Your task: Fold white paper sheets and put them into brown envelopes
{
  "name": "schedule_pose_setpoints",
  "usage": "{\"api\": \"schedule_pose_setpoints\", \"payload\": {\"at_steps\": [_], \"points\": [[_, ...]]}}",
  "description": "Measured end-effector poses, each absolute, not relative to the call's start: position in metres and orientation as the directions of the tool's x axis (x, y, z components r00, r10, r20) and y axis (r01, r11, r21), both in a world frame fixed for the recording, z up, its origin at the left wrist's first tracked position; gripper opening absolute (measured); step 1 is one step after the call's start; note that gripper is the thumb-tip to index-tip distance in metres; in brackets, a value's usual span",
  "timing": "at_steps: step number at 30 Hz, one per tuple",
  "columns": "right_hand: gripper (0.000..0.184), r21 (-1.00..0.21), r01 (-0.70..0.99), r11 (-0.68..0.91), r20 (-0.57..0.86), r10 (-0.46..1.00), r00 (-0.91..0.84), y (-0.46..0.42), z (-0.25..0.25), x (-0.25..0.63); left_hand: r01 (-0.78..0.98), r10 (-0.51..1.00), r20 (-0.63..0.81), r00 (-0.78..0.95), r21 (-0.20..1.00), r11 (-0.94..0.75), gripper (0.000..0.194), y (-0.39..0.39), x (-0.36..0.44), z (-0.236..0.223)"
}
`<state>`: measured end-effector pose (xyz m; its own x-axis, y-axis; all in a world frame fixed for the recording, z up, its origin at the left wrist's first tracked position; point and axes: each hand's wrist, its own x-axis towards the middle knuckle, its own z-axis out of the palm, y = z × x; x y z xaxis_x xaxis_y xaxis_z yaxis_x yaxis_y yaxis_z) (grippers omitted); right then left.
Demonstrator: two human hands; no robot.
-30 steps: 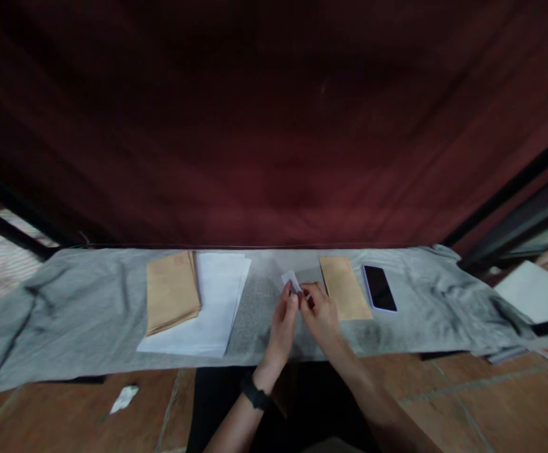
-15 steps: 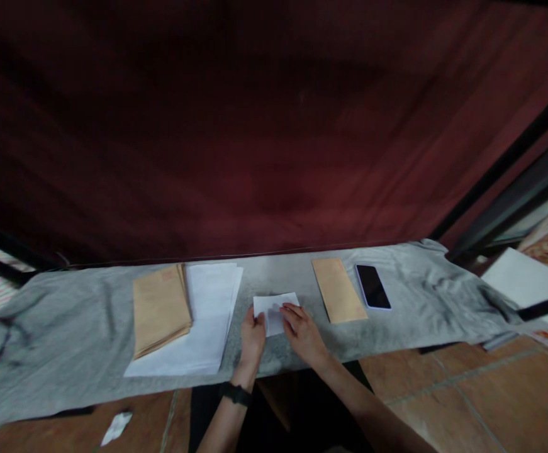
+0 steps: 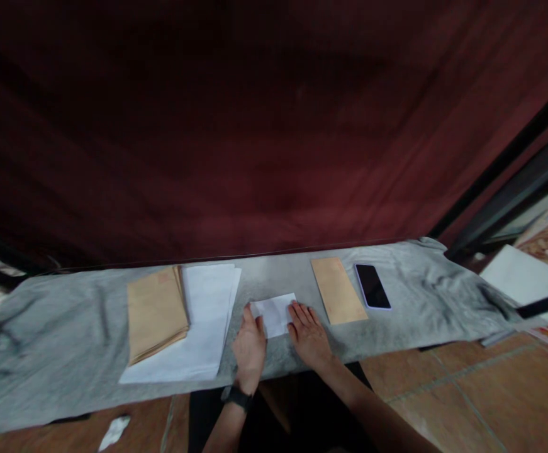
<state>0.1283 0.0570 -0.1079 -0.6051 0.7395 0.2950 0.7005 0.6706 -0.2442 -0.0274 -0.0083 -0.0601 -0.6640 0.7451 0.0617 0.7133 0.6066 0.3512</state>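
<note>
A small folded sheet of white paper (image 3: 274,314) lies on the grey cloth in front of me. At its left edge my left hand (image 3: 250,343), with a dark band on the wrist, grips the paper between thumb and fingers. My right hand (image 3: 310,336) rests on the right edge, fingers stretched out and lying flat. Just to the right of that hand is a brown envelope (image 3: 340,290). On the left, a stack of brown envelopes (image 3: 156,311) sits partly over several larger white sheets (image 3: 210,314).
A phone (image 3: 372,286) with a pale purple edge lies beyond the single envelope. The grey cloth (image 3: 75,352) is wrinkled at both ends. A dark red curtain (image 3: 274,157) hangs behind. Crumpled white paper (image 3: 114,433) lies on the tiled floor (image 3: 481,390).
My right hand has moved from the top of the paper to its right edge and flattened out. My left hand has shifted slightly left along with the paper's left edge.
</note>
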Motion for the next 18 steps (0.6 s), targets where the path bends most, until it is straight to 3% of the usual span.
{"api": "schedule_pose_setpoints", "payload": {"at_steps": [4,7,10,18], "points": [[0.05,-0.231,0.709,0.667,0.304,0.741,-0.598,0.056,-0.109,0.129,0.842,0.799,0.266,-0.54,0.194,0.504,0.038,-0.013,-0.027,-0.072],[0.05,-0.22,0.716,0.662,0.294,0.745,-0.599,0.055,-0.109,0.128,0.949,0.874,0.372,-0.312,0.153,0.274,0.042,-0.017,-0.018,-0.089],[0.05,-0.214,0.717,0.664,0.286,0.744,-0.604,0.055,-0.11,0.128,0.985,0.911,0.378,-0.166,0.105,0.136,0.049,-0.023,-0.006,-0.104],[0.051,-0.196,0.736,0.648,0.332,0.75,-0.572,0.053,-0.117,0.136,0.985,0.925,0.339,-0.173,0.069,0.16,0.062,-0.042,-0.016,-0.115]]}}
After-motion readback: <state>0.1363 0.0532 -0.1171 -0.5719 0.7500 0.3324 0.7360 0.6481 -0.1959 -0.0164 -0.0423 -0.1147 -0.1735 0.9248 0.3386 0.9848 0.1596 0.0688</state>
